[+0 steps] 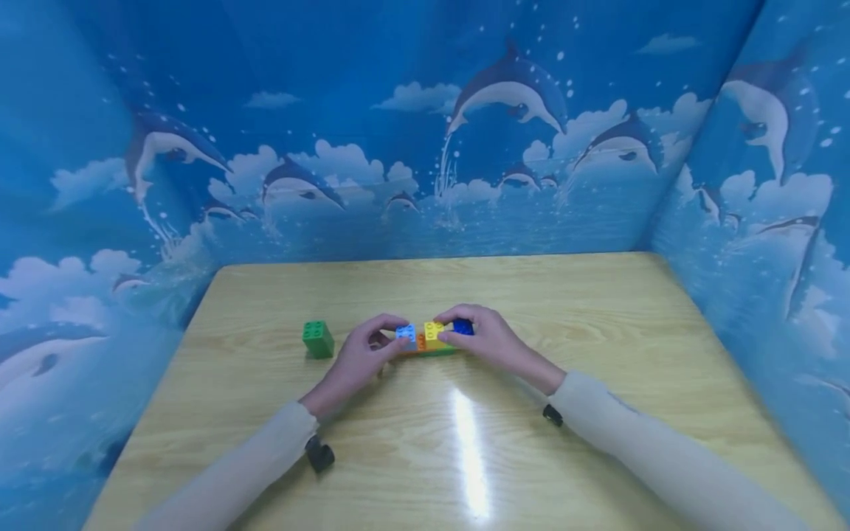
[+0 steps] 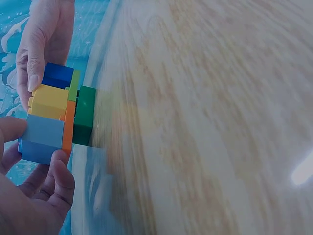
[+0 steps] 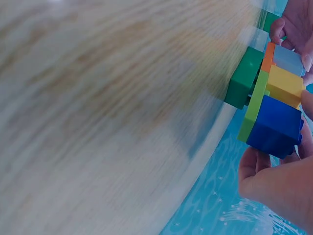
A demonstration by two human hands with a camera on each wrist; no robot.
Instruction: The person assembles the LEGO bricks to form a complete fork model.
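Observation:
Both hands are on one built stack of toy building bricks. At its base is a dark green brick (image 3: 245, 77), under an orange plate (image 2: 69, 126) and a lime plate (image 3: 254, 106). On top sit a light blue brick (image 2: 42, 134), a yellow brick (image 1: 434, 335) and a dark blue brick (image 3: 275, 126) in a row. My left hand (image 1: 364, 354) pinches the light blue brick between thumb and fingers. My right hand (image 1: 493, 341) grips the yellow brick, its fingers also close around the dark blue one.
A separate green brick (image 1: 319, 340) stands upright left of my left hand. The wooden table (image 1: 412, 457) carries a bright light streak in front of the stack. A dolphin-print blue curtain (image 1: 372, 88) hangs behind and at the sides.

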